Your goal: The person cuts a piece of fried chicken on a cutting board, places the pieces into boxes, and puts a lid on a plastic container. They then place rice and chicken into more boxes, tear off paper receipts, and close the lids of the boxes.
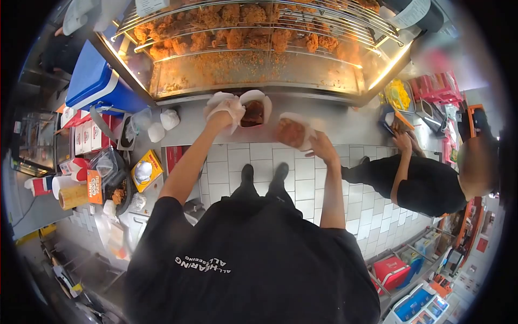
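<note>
Below the fried chicken (280, 39): the steel table (356, 123), where the dark-filled box (252, 114) stood between both hands.
Left hand (223, 115): just beside that box, covered in something whitish and crumpled; whether its fingers were spread or pinching could not be told.
Right hand (322, 147): pinched the right side of the pale box (291, 133) of orange-brown food, at the table's near edge.

The counter (345, 123) is smooth, dull-sheened metal; over it, the cartons (266, 105) look like matt paper; at the counter's left end, the cooler (86, 67) is smooth plastic.
</note>
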Demonstrator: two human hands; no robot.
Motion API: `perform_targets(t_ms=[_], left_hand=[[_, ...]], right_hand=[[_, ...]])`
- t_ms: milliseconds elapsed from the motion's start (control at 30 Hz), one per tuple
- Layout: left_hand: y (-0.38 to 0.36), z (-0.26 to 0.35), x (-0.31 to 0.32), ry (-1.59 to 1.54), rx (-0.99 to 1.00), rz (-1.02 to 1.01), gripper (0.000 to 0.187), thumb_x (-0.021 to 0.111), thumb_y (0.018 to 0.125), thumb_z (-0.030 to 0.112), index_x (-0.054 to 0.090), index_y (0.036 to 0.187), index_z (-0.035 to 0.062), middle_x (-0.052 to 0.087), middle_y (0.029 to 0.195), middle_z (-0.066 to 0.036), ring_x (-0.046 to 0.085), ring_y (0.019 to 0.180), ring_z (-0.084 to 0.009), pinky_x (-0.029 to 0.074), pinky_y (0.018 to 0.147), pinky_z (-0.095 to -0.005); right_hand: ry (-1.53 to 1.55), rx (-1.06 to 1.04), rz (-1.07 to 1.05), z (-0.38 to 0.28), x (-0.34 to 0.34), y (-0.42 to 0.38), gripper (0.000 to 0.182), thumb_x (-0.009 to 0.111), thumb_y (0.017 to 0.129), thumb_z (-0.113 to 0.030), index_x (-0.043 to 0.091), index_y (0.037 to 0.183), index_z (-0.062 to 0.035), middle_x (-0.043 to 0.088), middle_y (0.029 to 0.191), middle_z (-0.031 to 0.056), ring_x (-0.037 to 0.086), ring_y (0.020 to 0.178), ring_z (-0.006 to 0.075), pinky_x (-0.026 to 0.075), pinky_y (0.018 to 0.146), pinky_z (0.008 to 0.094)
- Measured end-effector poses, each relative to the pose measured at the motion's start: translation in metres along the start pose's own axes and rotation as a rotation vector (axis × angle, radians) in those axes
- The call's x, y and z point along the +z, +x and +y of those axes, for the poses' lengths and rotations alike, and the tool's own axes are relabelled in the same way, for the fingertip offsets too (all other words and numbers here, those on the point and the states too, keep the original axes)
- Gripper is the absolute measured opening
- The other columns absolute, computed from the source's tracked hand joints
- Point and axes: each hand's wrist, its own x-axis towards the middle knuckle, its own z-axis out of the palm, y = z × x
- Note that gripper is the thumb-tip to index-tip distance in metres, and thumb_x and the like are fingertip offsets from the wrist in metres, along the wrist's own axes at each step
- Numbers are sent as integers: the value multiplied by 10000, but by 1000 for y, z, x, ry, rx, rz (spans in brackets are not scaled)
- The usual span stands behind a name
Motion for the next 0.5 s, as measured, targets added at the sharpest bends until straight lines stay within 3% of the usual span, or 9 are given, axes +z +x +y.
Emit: perform_targets(t_ms=[133, 200, 267, 300, 333, 367, 400, 467, 500], left_hand=[[21, 47, 29, 101, 189, 29, 400, 514, 900, 338, 697, 974, -11, 670, 1037, -271, 657, 1016, -389, 522, 865, -464], [85, 58, 98, -158, -22, 51, 362, 553, 899, 312, 709, 1035, 14, 688, 1030, -244, 669, 1007, -384, 526, 873, -470], [102, 112, 106, 558, 421, -136, 295, 602, 887, 221, 713, 1100, 51, 702, 1108, -170, 691, 1011, -306, 552, 871, -413], [47, 180, 18, 513, 352, -270, 289, 676, 805, 170, 730, 1052, 29, 695, 1126, -179, 686, 1035, -278, 559, 866, -364], [70, 200, 40, 550, 421, -271, 341, 738, 699, 129, 735, 1019, 11, 701, 1113, -171, 676, 1063, -260, 553, 885, -334], [59, 236, 17, 716, 532, -332, 390, 751, 638, 99, 736, 1017, 9, 710, 1094, -156, 677, 1058, -260, 544, 893, -306], [86, 239, 54, 588, 558, -147, 273, 706, 700, 122, 777, 959, 66, 744, 945, -146, 723, 930, -259, 580, 791, -356], [112, 273, 76, 515, 604, -134, 245, 722, 704, 134, 782, 932, 67, 746, 921, -135, 721, 931, -246, 577, 793, -331], [116, 292, 73, 545, 614, -163, 241, 728, 701, 130, 782, 927, 66, 748, 923, -123, 721, 934, -245, 577, 794, -335]], right_hand=[[-64, 29, 59, 10, -62, -33, 433, 437, 965, -128, 459, 1364, 40, 626, 1100, 203, 687, 811, 292, 629, 624, 375], [-289, -50, 134, 45, -92, -50, 376, 437, 955, -123, 514, 1264, 79, 638, 1061, 249, 687, 890, 330, 628, 623, 375], [-305, -42, 146, 75, -117, -60, 349, 441, 950, -102, 535, 1221, 98, 645, 1037, 264, 692, 913, 337, 628, 614, 379], [-225, -14, 132, 81, -124, -66, 339, 444, 948, -87, 537, 1213, 102, 648, 1028, 264, 697, 907, 333, 628, 608, 382], [-2, 23, 88, 67, -124, -80, 329, 442, 946, -71, 541, 1205, 105, 654, 1015, 263, 705, 887, 329, 628, 601, 382], [-52, 45, 71, 73, -130, -85, 321, 435, 947, -62, 544, 1201, 101, 658, 995, 260, 710, 847, 324, 629, 596, 384], [-106, 67, 54, 78, -136, -88, 315, 428, 947, -53, 547, 1197, 97, 662, 974, 256, 716, 808, 320, 629, 590, 386], [-63, 10, 113, 74, -135, -97, 313, 420, 946, -53, 552, 1196, 82, 669, 935, 237, 721, 761, 312, 631, 570, 377], [-107, 33, 56, 81, -139, -95, 386, 421, 987, -169, 522, 1264, 80, 644, 1047, 239, 688, 886, 338, 622, 569, 366]])
